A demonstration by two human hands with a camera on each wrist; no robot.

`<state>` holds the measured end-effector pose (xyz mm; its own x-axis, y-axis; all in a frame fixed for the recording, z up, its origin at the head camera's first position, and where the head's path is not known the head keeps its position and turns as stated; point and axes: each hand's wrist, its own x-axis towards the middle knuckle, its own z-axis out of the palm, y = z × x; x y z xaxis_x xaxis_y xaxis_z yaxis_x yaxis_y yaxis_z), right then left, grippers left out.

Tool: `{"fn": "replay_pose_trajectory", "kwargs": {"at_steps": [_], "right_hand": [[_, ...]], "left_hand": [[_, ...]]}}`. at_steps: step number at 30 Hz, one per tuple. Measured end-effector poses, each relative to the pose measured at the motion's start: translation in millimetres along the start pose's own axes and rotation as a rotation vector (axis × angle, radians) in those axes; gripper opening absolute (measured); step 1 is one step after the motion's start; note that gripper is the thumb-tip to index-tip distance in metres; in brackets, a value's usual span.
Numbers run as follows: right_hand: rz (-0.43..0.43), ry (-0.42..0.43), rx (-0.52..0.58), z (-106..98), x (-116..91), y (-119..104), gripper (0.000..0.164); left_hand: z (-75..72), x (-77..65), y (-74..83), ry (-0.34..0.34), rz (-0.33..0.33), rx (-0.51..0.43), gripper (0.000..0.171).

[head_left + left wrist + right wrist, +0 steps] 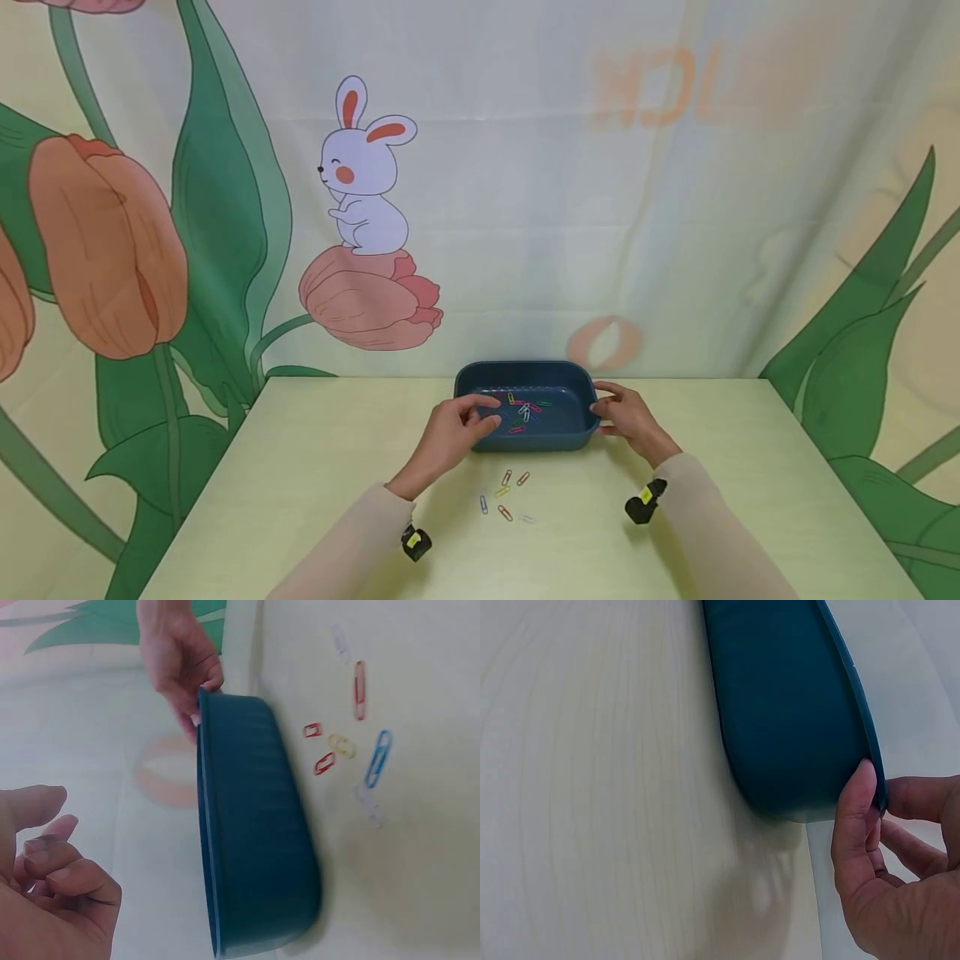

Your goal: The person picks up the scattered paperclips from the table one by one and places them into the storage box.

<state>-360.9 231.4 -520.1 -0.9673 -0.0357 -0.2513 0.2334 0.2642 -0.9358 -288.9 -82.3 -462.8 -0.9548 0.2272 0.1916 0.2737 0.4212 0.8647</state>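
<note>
A dark blue rectangular tray (534,442) stands near the back of the table. My right hand (632,418) pinches its right rim between thumb and fingers, as the right wrist view shows. Over the tray's left front edge hovers my left hand (452,427); its thumb and index finger are apart, and nothing shows between them. Inside the tray lie several coloured paper clips (526,411). More clips are scattered on the table in front: a blue paper clip (483,504), a yellow paper clip (502,492), several red ones (506,512) and a whitish one (527,518).
The pale wooden table (300,492) ends at a printed curtain (510,217) just behind the tray. Each wrist carries a small black camera, one on the left wrist (416,543) and one on the right (643,502).
</note>
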Motion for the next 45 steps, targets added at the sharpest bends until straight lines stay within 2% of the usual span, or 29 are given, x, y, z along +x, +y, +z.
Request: {"fn": "replay_pose_trajectory", "kwargs": {"at_steps": [7, 17, 22, 33, 41, 45], "right_hand": [[-0.010, -0.012, 0.011, 0.7, -3.1, 0.6, 0.054], [-0.004, 0.000, 0.005, 1.0, -4.8, 0.6, 0.054], [0.004, 0.009, 0.009, 1.4, -4.9, 1.7, 0.054], [0.004, 0.011, 0.024, 2.5, -5.9, 1.5, 0.054], [0.000, 0.010, 0.027, 1.9, -6.6, 0.7, 0.054], [-0.002, 0.004, 0.021, 1.1, -6.3, 0.5, 0.055]], "left_hand": [[0.8, -20.4, -11.3, -0.041, 0.000, 0.009, 0.019], [0.4, -40.7, -36.0, -0.085, -0.012, 0.025, 0.017], [3.7, -49.0, -45.8, -0.111, -0.041, 0.034, 0.012], [10.8, -54.6, -68.9, -0.197, -0.071, 0.075, 0.020], [13.1, -54.5, -80.2, -0.201, -0.111, 0.117, 0.020], [14.2, -52.3, -83.3, -0.206, -0.103, 0.130, 0.019]]}}
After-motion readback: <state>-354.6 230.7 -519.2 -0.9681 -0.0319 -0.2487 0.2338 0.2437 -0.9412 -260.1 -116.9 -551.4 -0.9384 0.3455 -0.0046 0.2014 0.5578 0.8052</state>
